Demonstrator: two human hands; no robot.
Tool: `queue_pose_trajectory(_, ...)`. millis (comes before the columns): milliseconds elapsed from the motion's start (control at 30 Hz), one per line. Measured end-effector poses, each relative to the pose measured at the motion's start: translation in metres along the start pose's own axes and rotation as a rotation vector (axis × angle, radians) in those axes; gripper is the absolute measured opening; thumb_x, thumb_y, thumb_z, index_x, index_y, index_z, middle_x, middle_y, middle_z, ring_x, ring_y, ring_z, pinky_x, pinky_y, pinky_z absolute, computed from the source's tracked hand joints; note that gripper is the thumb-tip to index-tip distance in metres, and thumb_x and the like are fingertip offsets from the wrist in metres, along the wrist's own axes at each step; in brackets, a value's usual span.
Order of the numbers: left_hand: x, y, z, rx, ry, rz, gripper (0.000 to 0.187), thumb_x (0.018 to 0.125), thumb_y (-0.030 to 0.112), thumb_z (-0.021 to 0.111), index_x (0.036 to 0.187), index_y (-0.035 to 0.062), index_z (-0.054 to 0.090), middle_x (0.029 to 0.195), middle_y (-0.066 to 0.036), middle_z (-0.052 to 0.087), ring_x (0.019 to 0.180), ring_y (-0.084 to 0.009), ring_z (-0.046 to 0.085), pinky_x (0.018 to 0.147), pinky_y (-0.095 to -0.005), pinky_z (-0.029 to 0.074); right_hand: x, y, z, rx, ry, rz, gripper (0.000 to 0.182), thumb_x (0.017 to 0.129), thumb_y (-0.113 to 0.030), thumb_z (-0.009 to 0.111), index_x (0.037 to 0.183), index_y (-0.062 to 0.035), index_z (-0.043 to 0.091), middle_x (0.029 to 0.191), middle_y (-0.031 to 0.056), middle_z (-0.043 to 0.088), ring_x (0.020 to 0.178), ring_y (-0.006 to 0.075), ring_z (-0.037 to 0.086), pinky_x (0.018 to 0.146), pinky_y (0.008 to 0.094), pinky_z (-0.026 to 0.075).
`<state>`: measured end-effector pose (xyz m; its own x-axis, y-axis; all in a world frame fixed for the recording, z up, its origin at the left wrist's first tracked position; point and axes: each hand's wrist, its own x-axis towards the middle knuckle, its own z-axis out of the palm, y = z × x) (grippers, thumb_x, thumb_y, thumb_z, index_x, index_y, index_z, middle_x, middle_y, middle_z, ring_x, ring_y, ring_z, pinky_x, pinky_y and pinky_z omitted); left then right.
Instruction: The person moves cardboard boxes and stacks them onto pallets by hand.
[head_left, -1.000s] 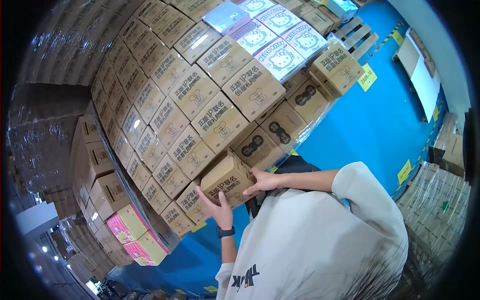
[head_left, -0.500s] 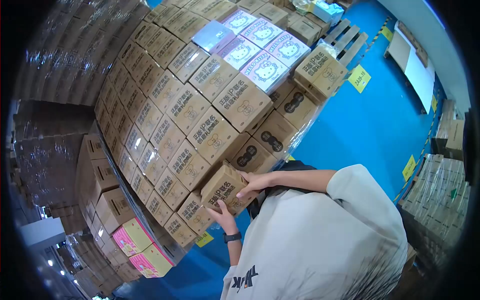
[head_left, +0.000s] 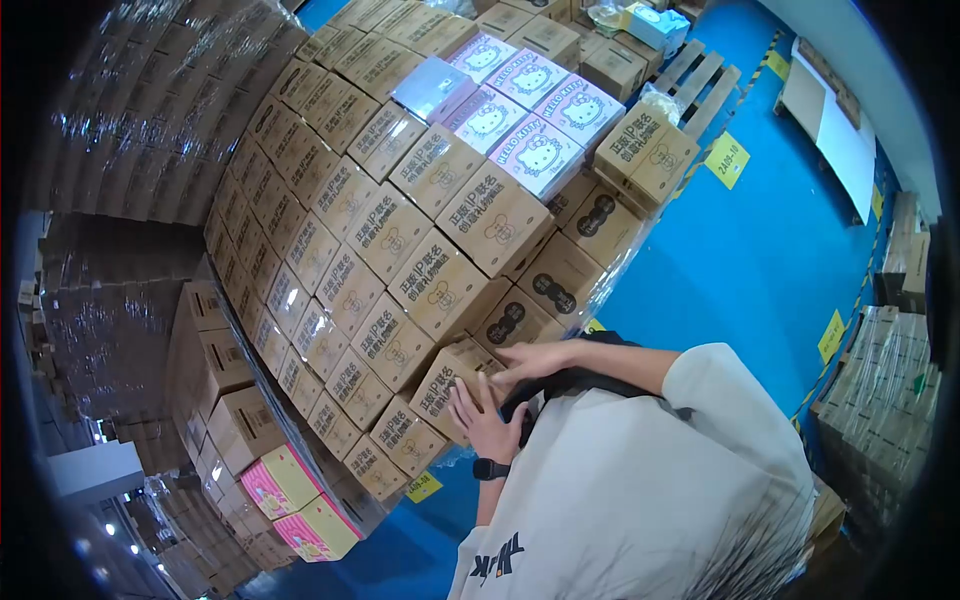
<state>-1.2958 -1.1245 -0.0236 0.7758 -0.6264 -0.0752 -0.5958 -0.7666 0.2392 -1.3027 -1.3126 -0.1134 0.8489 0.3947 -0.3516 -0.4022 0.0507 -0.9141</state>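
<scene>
A brown carton (head_left: pixel 440 390) with black printed characters sits at the near edge of the stack, beside other cartons of the same kind (head_left: pixel 408 437). My left hand (head_left: pixel 487 425), with a dark watch on the wrist, lies against the carton's near face, its fingers stretched out and apart. At the carton's right end is my right hand (head_left: pixel 535 365), touching it with extended fingers; part of its fingertips is hidden. Behind, a carton with a black round print (head_left: pixel 505 322) lies lower than the printed layer.
Pink Hello Kitty boxes (head_left: pixel 540 152) lie on the stack's far right part. A carton (head_left: pixel 645 148) stands at its right corner, near a wooden pallet (head_left: pixel 690 85). Blue floor (head_left: pixel 740 260) runs along the right. Yellow-pink boxes (head_left: pixel 283 482) are at lower left, wrapped stacks (head_left: pixel 170 110) at upper left.
The carton now sits in line with its neighbours against the stack. My left hand has moved from its lower left side onto its near face. The whole view has shifted slightly.
</scene>
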Motion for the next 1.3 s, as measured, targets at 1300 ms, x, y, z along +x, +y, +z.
queue_pose_trajectory(1300,0.08,0.067,0.046,-1.679,-0.187,-0.34,0.09,0.083,0.008,0.067,0.148,0.0025,0.005,0.142,-0.015,0.034,0.127,-0.022,0.04,0.104,-0.033,0.036,-0.13,-0.038,-0.08,0.241,0.618,0.206,0.048,0.083,-0.026,0.069,0.121,0.0007,0.055,0.109,0.0091,0.063,0.097,0.0149,0.059,0.085,0.0294,0.047)
